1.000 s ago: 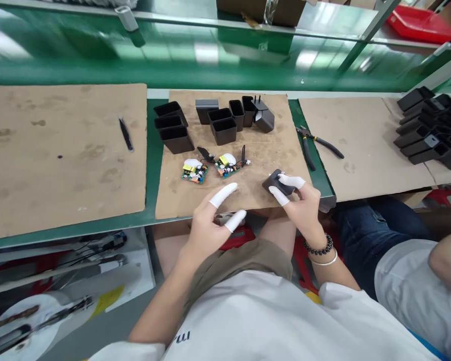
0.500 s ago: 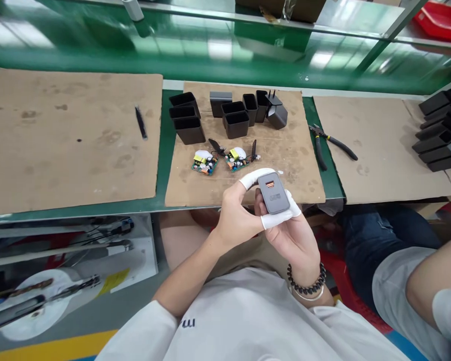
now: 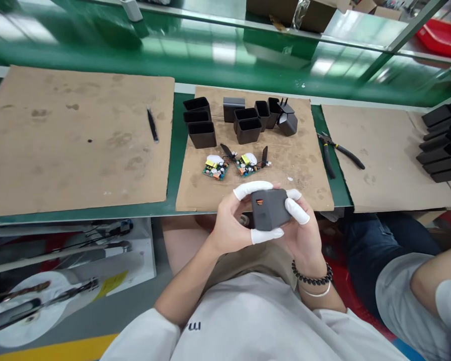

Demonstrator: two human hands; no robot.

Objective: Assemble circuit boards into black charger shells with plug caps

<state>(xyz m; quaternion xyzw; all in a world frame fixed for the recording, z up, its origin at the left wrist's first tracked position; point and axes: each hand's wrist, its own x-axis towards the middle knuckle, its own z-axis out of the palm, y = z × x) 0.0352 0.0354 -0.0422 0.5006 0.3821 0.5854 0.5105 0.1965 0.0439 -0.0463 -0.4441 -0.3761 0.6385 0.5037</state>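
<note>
A dark grey charger case (image 3: 271, 209) is held between both hands in front of my body. A small orange-red striped patch shows on its near face. My left hand (image 3: 228, 223) pinches it from the left, with white finger cots on the fingertips above and below it. My right hand (image 3: 303, 231), also in white finger cots, grips its right end. Just beyond the hands, two small circuit boards (image 3: 215, 168) with wires and black pieces lie on cardboard (image 3: 195, 195). Behind them stand several open black cases (image 3: 202, 135) and a charger with plug pins (image 3: 287, 123).
Cutting pliers (image 3: 336, 148) with black and yellow handles lie to the right. Tweezers (image 3: 152, 125) rest on the left cardboard sheet (image 3: 116, 170). Several black cases (image 3: 445, 145) are stacked at far right. A neighbouring person's arm and jeans (image 3: 379, 255) are at lower right.
The charger case has turned from its upright, flat-facing view to a sideways tilt between my hands. My right thumb now presses on its right side. The whole view has shifted slightly.
</note>
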